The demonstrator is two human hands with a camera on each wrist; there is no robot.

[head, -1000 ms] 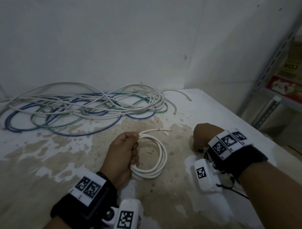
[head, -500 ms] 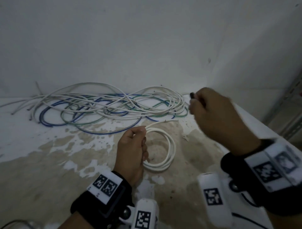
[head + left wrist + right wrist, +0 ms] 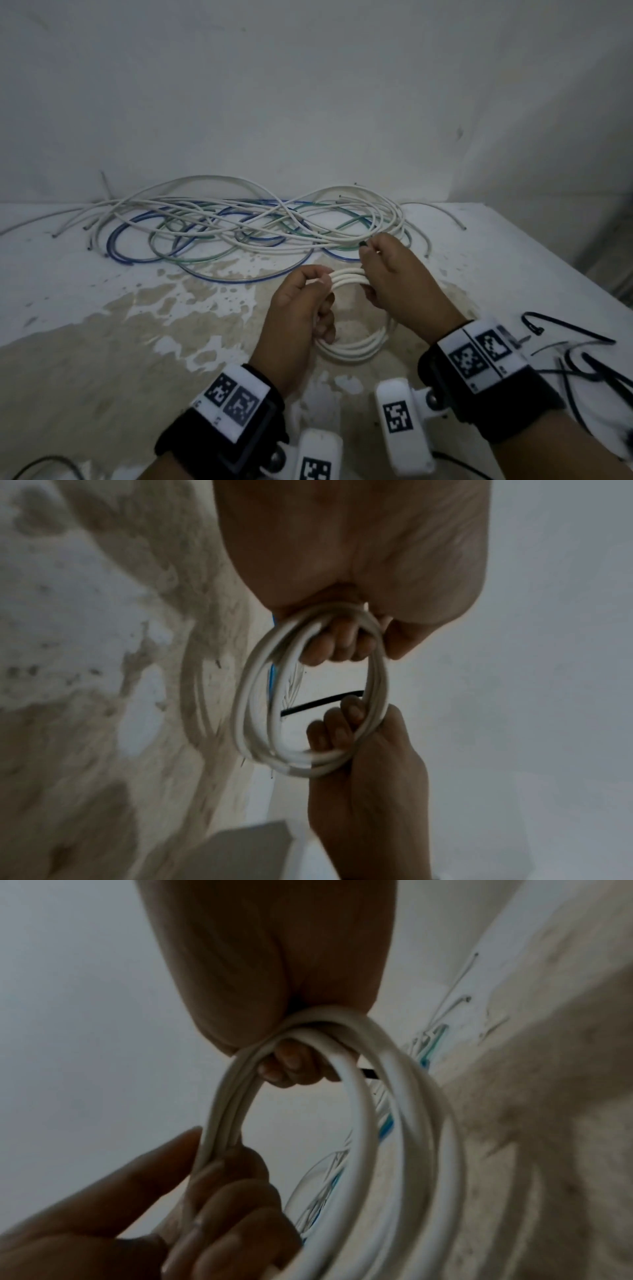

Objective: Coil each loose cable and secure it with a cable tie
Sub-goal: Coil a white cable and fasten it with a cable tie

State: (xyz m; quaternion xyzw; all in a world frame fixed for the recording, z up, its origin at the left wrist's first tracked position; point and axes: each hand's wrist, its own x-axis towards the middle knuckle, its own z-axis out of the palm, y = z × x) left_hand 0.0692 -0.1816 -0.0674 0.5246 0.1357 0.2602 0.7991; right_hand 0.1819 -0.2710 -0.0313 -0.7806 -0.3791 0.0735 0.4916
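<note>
A white cable coil (image 3: 356,349) of a few loops hangs upright just above the stained table (image 3: 102,325). My left hand (image 3: 320,284) pinches its top left, fingers curled round the strands (image 3: 335,642). To the right of it, my right hand (image 3: 368,270) grips the top of the coil (image 3: 298,771) with fingers hooked through the loops. That hand also holds a black cable tie (image 3: 318,702), whose end pokes out above the knuckles (image 3: 361,244). In the right wrist view the coil (image 3: 219,1110) runs under my right fingers (image 3: 291,1066), with the tie's tip (image 3: 368,1073) beside them.
A tangle of loose white, blue and green cables (image 3: 239,233) lies along the back wall. Several spare black cable ties (image 3: 568,329) are scattered on the table at the right. The table's right edge runs close behind them.
My right hand lifted off the table at the right with a black tie, swung up and back, then came down onto the coil's top. The left hand kept holding the coil.
</note>
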